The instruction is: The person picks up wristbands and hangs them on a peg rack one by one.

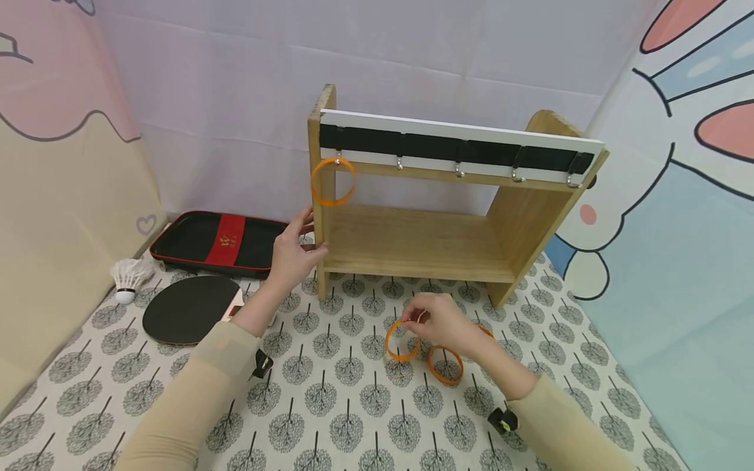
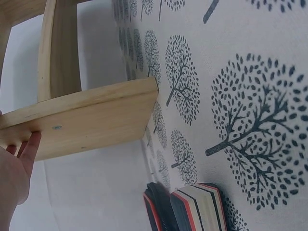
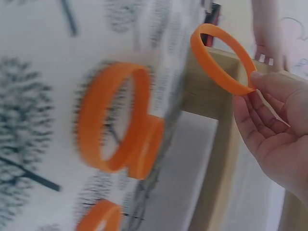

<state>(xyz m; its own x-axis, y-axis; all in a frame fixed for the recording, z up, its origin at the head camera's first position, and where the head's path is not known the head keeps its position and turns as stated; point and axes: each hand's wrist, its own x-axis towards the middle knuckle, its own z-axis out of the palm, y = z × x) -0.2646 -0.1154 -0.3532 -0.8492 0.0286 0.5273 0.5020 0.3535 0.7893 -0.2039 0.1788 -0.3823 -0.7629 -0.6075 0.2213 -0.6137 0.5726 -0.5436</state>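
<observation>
An orange wristband (image 3: 224,62) is pinched between thumb and fingers of my right hand (image 1: 438,320), low in front of the wooden shelf (image 1: 412,239). My left hand (image 1: 291,252) touches the shelf's left side panel (image 2: 96,115), with fairly straight fingers on its outer face and the thumb at its front edge. Another orange band (image 1: 334,203) hangs from the leftmost hook (image 1: 338,159) of the rack. More orange bands lie on the cloth near my right hand, one (image 1: 445,379) plain to see and another (image 1: 485,330) partly hidden behind the hand.
A white board with a black strip (image 1: 430,143) runs across the shelf top; several of its metal hooks (image 1: 459,171) are bare. At left are a black tray with a red band (image 1: 182,239), a black paddle (image 1: 185,311) and a shuttlecock (image 1: 129,275). Printed curtains stand around.
</observation>
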